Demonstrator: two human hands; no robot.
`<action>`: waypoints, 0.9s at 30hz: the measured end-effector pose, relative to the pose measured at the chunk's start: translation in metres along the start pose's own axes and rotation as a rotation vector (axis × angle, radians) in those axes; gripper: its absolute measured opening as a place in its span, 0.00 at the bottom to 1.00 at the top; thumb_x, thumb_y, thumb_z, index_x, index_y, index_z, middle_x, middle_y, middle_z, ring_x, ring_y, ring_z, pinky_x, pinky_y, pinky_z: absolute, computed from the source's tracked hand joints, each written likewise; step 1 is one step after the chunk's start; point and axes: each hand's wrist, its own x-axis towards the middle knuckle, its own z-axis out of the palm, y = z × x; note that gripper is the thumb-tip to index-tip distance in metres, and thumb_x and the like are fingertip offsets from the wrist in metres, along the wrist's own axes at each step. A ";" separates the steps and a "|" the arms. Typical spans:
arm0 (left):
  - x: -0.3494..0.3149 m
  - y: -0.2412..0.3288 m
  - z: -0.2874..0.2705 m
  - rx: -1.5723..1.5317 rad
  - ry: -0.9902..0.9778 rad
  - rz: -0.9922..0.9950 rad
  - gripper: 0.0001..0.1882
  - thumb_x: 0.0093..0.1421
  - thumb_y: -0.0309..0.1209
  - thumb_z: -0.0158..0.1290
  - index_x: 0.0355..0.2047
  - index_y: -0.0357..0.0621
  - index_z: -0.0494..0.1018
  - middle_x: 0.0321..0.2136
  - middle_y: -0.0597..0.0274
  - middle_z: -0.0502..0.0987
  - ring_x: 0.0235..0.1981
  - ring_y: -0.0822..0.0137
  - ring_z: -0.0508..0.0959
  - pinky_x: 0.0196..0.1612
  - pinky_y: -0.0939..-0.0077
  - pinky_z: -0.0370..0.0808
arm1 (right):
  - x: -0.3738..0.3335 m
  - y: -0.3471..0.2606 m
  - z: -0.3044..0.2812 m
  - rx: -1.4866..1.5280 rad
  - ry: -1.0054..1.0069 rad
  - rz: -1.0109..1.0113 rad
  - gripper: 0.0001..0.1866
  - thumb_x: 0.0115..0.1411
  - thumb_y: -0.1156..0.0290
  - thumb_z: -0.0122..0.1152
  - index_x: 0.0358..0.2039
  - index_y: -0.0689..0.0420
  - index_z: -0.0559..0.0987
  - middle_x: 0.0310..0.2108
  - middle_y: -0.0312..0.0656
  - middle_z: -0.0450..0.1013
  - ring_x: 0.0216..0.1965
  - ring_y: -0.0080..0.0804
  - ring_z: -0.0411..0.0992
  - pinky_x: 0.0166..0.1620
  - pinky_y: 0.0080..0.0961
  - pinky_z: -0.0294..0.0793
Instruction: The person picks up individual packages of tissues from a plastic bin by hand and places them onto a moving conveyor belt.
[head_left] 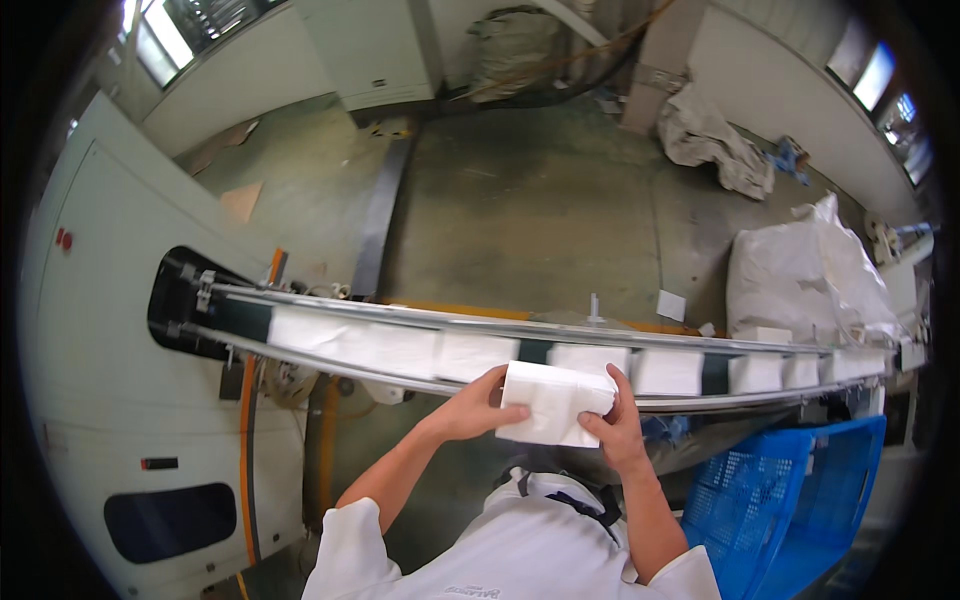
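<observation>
Between my two hands is a stack of folded white tissues (553, 402), raised just in front of the conveyor's near rail. My left hand (478, 406) grips its left end, thumb lying on the face toward me. At the other end my right hand (618, 420) holds it, thumb on the same face and a finger up along the side. Behind it runs a narrow conveyor belt (535, 351) with a dark green surface. Several white tissue stacks lie along the belt, including one stack (668, 372) to the right of my hands and another stack (475, 355) to the left.
A large pale machine cabinet (110, 330) stands at the left, with the conveyor coming out of its dark opening (180, 305). Blue perforated crates (745, 490) sit at the lower right. Beyond the belt's right part rests a bulky white sack (800, 275). Crumpled sheeting (710, 145) lies farther back.
</observation>
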 end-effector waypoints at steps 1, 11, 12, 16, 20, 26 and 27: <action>-0.003 -0.002 -0.010 0.043 0.046 -0.050 0.37 0.55 0.34 0.60 0.59 0.31 0.55 0.52 0.52 0.69 0.53 0.64 0.69 0.57 0.69 0.65 | 0.006 0.005 0.008 -0.024 -0.019 0.023 0.47 0.49 0.82 0.65 0.65 0.58 0.49 0.50 0.47 0.66 0.51 0.34 0.67 0.53 0.31 0.68; -0.019 -0.004 -0.154 0.002 -0.027 -0.158 0.27 0.54 0.29 0.59 0.54 0.37 0.65 0.48 0.60 0.73 0.49 0.68 0.72 0.53 0.71 0.69 | 0.051 0.005 0.072 -0.096 -0.164 0.079 0.43 0.55 0.70 0.65 0.65 0.57 0.49 0.51 0.50 0.65 0.48 0.33 0.69 0.49 0.29 0.72; -0.021 -0.003 -0.170 -0.078 0.012 -0.177 0.26 0.54 0.28 0.59 0.53 0.37 0.66 0.47 0.60 0.74 0.48 0.67 0.73 0.53 0.70 0.69 | 0.049 -0.003 0.064 -0.107 -0.151 0.051 0.39 0.57 0.72 0.63 0.64 0.58 0.52 0.50 0.49 0.66 0.47 0.31 0.69 0.49 0.28 0.72; -0.008 -0.012 -0.212 -0.202 0.128 -0.299 0.21 0.55 0.31 0.60 0.48 0.38 0.70 0.43 0.62 0.76 0.44 0.67 0.75 0.49 0.68 0.71 | 0.025 -0.032 -0.016 -0.035 -0.122 0.080 0.28 0.59 0.76 0.59 0.58 0.62 0.62 0.47 0.45 0.69 0.43 0.24 0.71 0.46 0.22 0.73; 0.051 -0.087 -0.274 0.001 0.112 -0.590 0.14 0.54 0.35 0.61 0.38 0.44 0.73 0.31 0.67 0.75 0.31 0.70 0.75 0.34 0.69 0.74 | -0.032 -0.048 -0.129 -0.062 0.112 0.012 0.22 0.59 0.75 0.58 0.54 0.63 0.67 0.43 0.43 0.72 0.42 0.26 0.72 0.45 0.22 0.73; 0.097 -0.068 -0.208 0.165 0.493 -0.575 0.20 0.56 0.34 0.59 0.45 0.41 0.69 0.37 0.61 0.74 0.36 0.65 0.75 0.38 0.67 0.75 | -0.161 -0.115 -0.259 -0.251 0.243 -0.096 0.19 0.60 0.69 0.60 0.51 0.61 0.71 0.41 0.38 0.73 0.42 0.22 0.71 0.45 0.21 0.71; 0.097 -0.057 -0.191 0.204 0.565 -0.553 0.20 0.56 0.34 0.59 0.47 0.41 0.68 0.38 0.59 0.73 0.37 0.64 0.75 0.39 0.66 0.75 | -0.191 -0.131 -0.292 -0.281 0.293 -0.139 0.18 0.60 0.70 0.60 0.50 0.61 0.71 0.39 0.38 0.74 0.41 0.22 0.72 0.44 0.21 0.72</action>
